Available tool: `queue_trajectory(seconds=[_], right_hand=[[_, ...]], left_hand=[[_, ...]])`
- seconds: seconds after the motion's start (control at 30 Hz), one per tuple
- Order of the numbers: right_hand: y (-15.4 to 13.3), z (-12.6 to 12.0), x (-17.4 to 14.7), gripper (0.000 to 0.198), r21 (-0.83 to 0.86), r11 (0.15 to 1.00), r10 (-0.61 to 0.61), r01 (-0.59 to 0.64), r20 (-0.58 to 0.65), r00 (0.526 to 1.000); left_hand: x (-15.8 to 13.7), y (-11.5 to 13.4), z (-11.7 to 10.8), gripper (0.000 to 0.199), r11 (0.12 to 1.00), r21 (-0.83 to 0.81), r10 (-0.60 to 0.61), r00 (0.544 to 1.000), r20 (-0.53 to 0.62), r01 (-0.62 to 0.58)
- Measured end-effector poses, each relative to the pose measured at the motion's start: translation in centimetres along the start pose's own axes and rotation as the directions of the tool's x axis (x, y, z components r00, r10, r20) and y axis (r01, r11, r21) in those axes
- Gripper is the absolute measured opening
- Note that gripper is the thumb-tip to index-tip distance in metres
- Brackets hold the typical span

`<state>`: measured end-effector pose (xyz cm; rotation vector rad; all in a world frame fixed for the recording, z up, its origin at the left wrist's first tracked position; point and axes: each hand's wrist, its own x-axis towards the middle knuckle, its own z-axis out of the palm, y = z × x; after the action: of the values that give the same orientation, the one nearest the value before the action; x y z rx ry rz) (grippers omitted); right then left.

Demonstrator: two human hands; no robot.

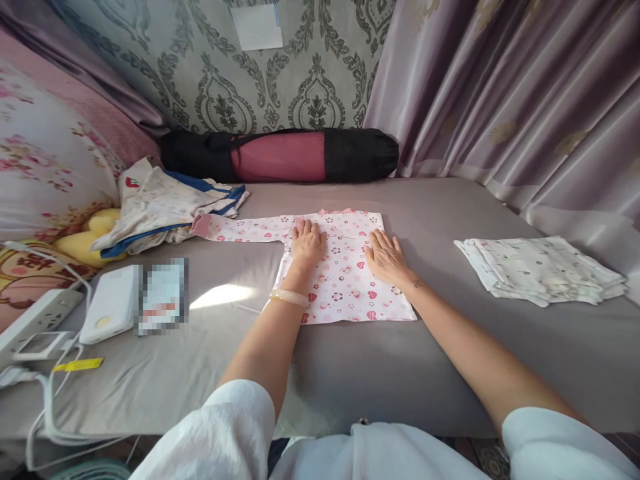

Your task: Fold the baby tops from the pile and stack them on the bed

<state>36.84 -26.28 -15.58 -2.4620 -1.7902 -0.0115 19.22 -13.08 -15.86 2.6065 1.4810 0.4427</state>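
hands lie flat and apart, palms down, on a small white shirt [345, 293] printed with pink hearts and flowers. the left hand [309, 243] rests on its upper left part, fingers pointing away from the body; the right hand [389, 259] rests near its right edge, thumb toward the middle. neither hand grips the cloth. a line runs across the shirt between them, crease or edge, i cannot tell which. one sleeve stretches out to the left and ends in a pink cuff [201, 225]; a pink frill shows along the far edge. a pale bangle [289, 297] circles the left wrist.

the shirt is spread on a grey cover [375, 373]. its cuff reaches a crumpled white garment with blue trim [160, 207], which lies partly over something yellow [83, 247]. nearer on the left are a blurred-out rectangle [163, 297], a white box-shaped device [113, 303] just beside it, and a power strip [45, 320] with white cables. well apart on the right sits a stack of folded white cloth [545, 270].

along the back lies a black and dark pink roll [280, 157], before patterned grey wallpaper [225, 87] and a purple curtain [450, 80].
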Motion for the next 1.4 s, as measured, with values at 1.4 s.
queue_trajectory(seconds=[1.4], right_hand=[[-8.1, -1.3, 2.8, 0.060, 0.175, 0.929, -0.345, 0.326, 0.090, 0.934]], left_hand=[[-7.6, -7.8, -7.1, 0.033, 0.925, -0.357, -0.116, 0.991, 0.067, 0.132]])
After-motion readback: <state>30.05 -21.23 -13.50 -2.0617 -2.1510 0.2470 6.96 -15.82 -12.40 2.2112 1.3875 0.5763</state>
